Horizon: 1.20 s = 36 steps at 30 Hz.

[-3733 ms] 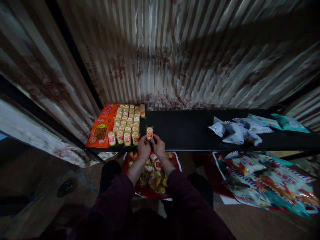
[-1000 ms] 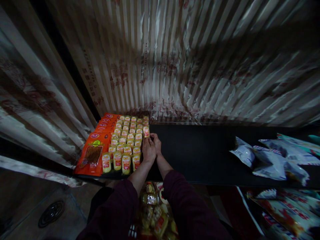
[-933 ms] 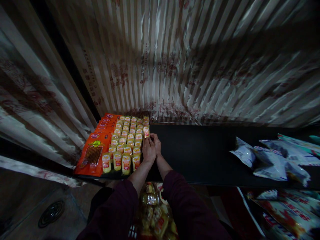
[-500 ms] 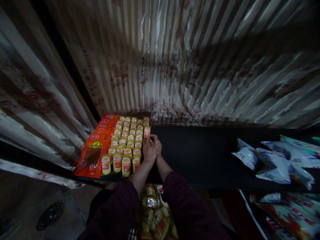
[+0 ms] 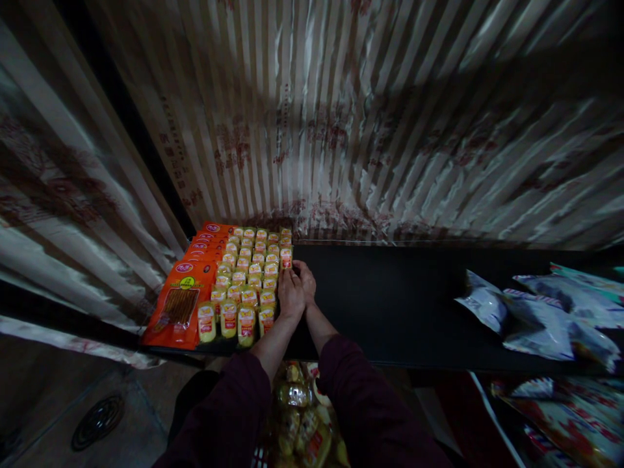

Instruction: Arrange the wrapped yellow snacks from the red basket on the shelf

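Note:
Rows of small yellow snack packets [image 5: 246, 324] stand on the black shelf [image 5: 380, 305], beside overlapping orange snack bags [image 5: 182, 299] at its left end. At the right edge of these rows, my left hand [image 5: 291, 296] and my right hand [image 5: 305, 281] are side by side and touching. The fingers of both are bent round something near the packet [image 5: 286, 257] with a red and white label. What lies between my palms is hidden, so I cannot make out what either hand holds.
Silvery snack bags [image 5: 539, 325] lie at the shelf's right end. Below the front edge is a container of yellow packets [image 5: 297, 416], with more colourful bags [image 5: 575, 416] at lower right. A striped, wrinkled sheet [image 5: 341, 130] rises behind the shelf.
The labelled packet by my fingertips has shifted very slightly left and down. My hands have barely moved, and the view has turned a little.

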Each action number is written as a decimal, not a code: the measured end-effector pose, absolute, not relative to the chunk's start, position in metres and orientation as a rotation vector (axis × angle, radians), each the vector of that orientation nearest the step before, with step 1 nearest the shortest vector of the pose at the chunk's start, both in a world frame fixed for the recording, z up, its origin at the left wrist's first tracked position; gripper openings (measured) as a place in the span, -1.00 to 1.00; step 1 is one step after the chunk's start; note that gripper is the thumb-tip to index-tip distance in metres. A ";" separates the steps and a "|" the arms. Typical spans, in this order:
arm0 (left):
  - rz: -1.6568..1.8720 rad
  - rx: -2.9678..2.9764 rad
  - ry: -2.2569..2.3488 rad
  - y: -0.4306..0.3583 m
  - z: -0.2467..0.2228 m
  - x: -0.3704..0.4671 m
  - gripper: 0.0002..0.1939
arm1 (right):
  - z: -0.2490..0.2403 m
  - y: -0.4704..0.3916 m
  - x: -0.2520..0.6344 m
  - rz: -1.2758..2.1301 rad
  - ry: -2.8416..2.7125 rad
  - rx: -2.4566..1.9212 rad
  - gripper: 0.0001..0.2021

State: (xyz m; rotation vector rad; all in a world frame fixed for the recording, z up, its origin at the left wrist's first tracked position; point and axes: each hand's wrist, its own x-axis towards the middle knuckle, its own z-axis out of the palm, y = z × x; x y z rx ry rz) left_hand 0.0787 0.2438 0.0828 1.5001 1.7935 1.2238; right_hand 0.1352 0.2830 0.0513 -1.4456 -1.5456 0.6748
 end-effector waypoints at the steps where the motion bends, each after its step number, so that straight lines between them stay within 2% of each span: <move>1: 1.218 1.483 1.810 0.244 0.084 0.079 -0.60 | 0.051 0.283 0.135 0.670 -1.551 -1.464 -0.69; 36: 1.215 1.331 1.873 0.235 0.087 0.087 -0.56 | 0.051 0.277 0.143 0.661 -1.552 -1.409 -0.64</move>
